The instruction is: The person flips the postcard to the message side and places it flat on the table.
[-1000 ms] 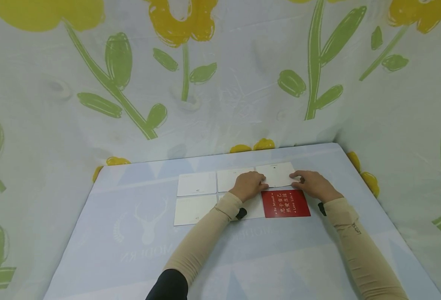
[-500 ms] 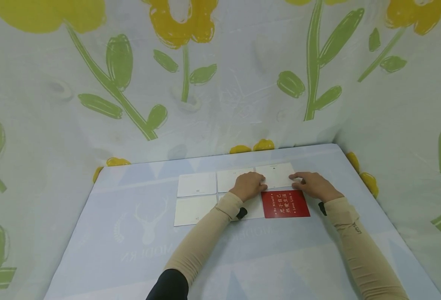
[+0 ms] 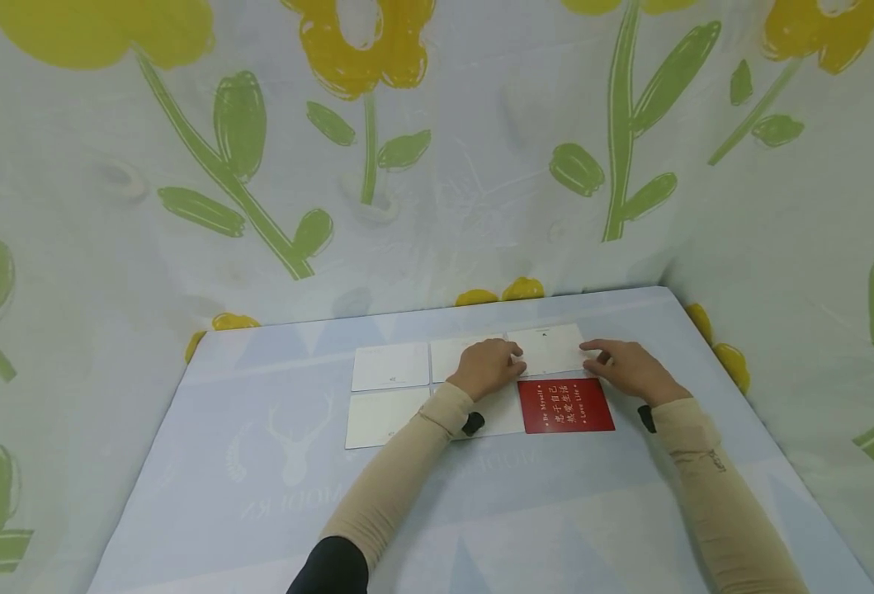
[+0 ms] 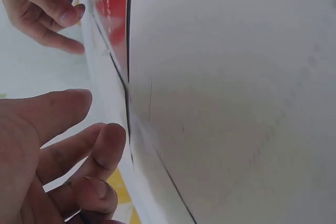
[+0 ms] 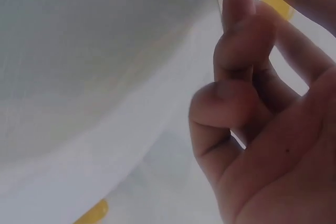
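Note:
White cards and one red card (image 3: 566, 406) with pale lettering lie flat in two rows on the table. My left hand (image 3: 484, 367) is over the middle of the rows, its fingertips at the left edge of the upper right white card (image 3: 546, 348). It hides parts of the upper middle card (image 3: 447, 359) and lower middle card (image 3: 507, 410). In the left wrist view its fingers are loosely bent with nothing between them. My right hand (image 3: 633, 369) is beside that upper right card's right edge, thumb and forefinger apart, holding nothing.
Two more white cards, the upper left card (image 3: 390, 366) and the lower left card (image 3: 385, 417), complete the rows' left end. The pale blue patterned table (image 3: 273, 528) meets a flowered curtain (image 3: 474, 190) at its back and sides.
My right hand has drawn slightly right, off the edge of the upper right white card. My left hand has shifted a little to the left. The cards look almost unmoved.

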The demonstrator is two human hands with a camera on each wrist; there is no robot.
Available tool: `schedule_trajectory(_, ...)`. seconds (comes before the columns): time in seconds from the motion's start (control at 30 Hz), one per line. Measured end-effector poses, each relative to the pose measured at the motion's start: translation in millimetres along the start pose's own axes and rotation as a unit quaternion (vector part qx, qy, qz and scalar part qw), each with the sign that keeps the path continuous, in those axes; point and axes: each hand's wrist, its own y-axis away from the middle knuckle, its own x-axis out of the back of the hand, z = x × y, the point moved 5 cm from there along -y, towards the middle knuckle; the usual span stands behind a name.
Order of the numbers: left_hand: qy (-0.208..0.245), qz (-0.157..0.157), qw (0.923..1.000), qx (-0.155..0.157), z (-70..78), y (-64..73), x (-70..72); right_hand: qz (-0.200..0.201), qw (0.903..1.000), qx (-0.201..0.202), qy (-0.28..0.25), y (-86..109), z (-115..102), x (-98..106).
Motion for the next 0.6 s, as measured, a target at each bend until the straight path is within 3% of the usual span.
schedule_trajectory(0.27, -0.002, 0.028, 0.9996, 0.01, -9.1, 10.8, 7.6, 0.048, 0.9982, 0.035, 0.003, 15.2, 5, 12)
schedule_trajectory(0.6, -0.019, 0.007, 0.9997, -0.011, 3.0, 27.6, 6.4, 0.085, 0.9948, 0.054, 0.009, 34.0, -1, 24)
